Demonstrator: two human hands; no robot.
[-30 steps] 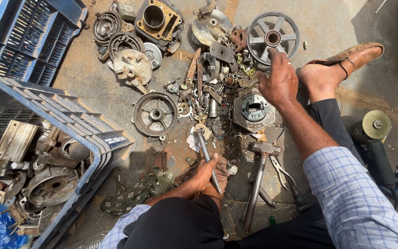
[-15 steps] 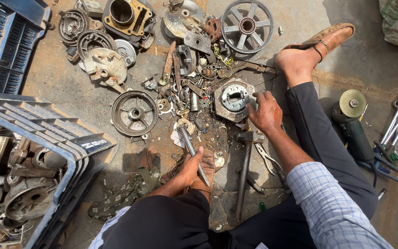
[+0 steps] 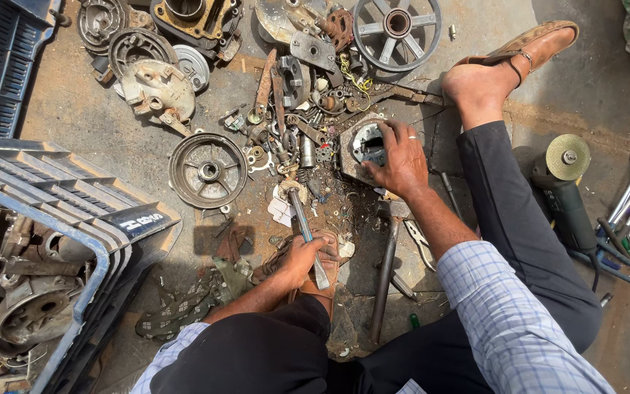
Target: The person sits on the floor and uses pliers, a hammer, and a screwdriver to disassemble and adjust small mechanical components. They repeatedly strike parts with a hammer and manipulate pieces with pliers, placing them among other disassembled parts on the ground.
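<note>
Floor [image 3: 96, 124]: bare concrete, oily, strewn with scrap parts; I sit on it.
Crate [image 3: 74, 211]: blue plastic, to my left, holding old castings.
Spoked wheel [image 3: 397, 23]: top of the heap, well apart from my hands.
Brake drum [image 3: 208, 169]: round, flat on the floor, between crate and housing.
Grinder [image 3: 566, 197]: green, disc up, beside my right leg.
Housing [image 3: 362, 146]: round metal part, in the heap ahead of me, under my right hand.
Right hand [image 3: 401, 162]: fingers spread and pressed on the housing, steadying it.
Left hand [image 3: 302, 260]: closed round the chisel.
Chisel [image 3: 306, 233]: steel rod, tip pointing toward the heap.
Step, as I judge: bracing the part; next calls for setting the chisel tip on it.
</note>
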